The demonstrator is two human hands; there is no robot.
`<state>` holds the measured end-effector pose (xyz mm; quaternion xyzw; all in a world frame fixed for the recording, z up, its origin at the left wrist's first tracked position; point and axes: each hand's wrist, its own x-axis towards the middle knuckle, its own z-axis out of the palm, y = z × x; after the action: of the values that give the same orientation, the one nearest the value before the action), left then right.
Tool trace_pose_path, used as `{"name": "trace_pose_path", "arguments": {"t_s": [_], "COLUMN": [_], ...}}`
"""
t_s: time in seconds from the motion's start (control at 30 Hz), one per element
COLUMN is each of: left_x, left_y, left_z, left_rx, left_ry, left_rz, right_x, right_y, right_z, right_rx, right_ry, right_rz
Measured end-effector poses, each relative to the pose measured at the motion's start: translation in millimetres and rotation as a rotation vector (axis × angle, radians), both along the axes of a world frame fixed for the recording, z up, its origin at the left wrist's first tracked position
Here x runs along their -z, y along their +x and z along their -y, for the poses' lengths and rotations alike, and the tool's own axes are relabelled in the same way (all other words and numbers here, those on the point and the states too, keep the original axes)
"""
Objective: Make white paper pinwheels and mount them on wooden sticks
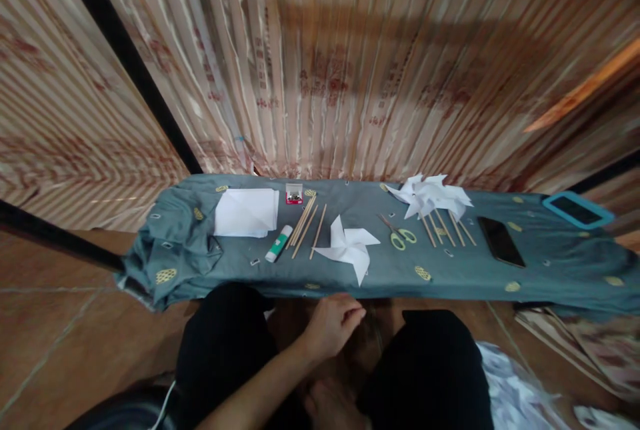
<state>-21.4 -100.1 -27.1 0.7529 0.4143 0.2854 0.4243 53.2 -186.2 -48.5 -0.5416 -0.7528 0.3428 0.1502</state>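
The cloth-covered table (480, 278) stretched from left to right. Toward its left lay the paper stack (245, 213), near its middle the paper pinwheel (352, 246). The left hand (334, 323), curled narrowly, was at the near edge. Of the right hand (331, 405), which was nearer, I could not tell the state.

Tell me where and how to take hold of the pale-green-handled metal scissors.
Grip the pale-green-handled metal scissors by the handle loops, probably best from the near side, slightly right: they lie flat, loops nearer the person, blades pointing away and leftward.
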Motion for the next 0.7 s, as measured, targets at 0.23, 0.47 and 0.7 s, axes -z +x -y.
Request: {"name": "trace_pose_path", "arguments": {"t_s": [0.23,0.47,0.7], "left_x": [6.9,21.8,8.8], "left_y": [-36,-18,-1], "left_z": [-3,12,14], "left_rx": [-0.383,-0.350,-0.291], "left_ry": [-0.079,-0.237,-0.281], "left_rz": [0.161,0.220,0.268], "right_x": [-18.0,-27.3,-6.6], "right_y": [60,79,76], "right_z": [-35,-130,-147], "right_rx": [0.250,0.324,0.253], "right_ry": [0.260,0.666,0.615], "right_rz": [-0.062,0.334,0.458]}}
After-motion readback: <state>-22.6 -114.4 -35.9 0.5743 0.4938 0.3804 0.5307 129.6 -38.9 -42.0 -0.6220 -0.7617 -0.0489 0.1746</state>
